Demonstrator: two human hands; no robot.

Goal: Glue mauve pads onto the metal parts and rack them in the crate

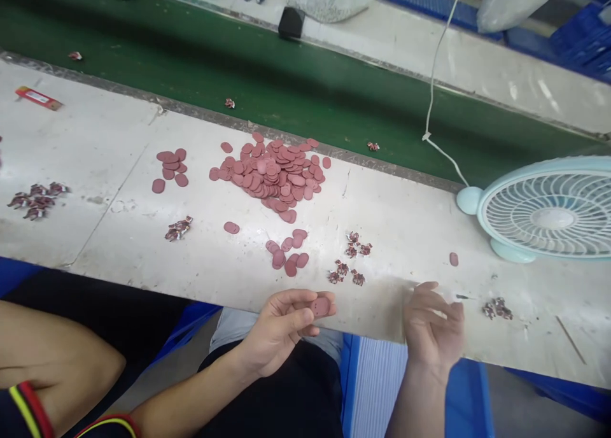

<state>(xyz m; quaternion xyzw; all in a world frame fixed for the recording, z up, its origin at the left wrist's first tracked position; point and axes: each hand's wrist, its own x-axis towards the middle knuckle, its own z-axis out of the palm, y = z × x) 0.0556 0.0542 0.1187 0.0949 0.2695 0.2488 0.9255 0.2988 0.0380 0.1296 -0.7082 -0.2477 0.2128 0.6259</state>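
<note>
My left hand (286, 320) pinches a dull-red oval disc (321, 307) between thumb and fingers, just over the table's near edge. Small dark marks show on the disc's face. My right hand (433, 320) is over the near edge further right, fingers partly curled and blurred. Close beside its fingertips is a thin dark-tipped item (463, 296); whether the hand holds it I cannot tell. A small group of similar discs (286, 253) lies beyond my left hand. Between the hands, small brown-and-white pieces (351, 260) lie in loose clusters.
A large heap of red discs (277, 170) lies mid-table. A pale blue fan (548, 215) stands at right, with its white cord (432, 100) crossing the green belt (191, 62). Small pieces (497, 308) sit near the right hand. A co-worker's bare arm (62, 349) is at left.
</note>
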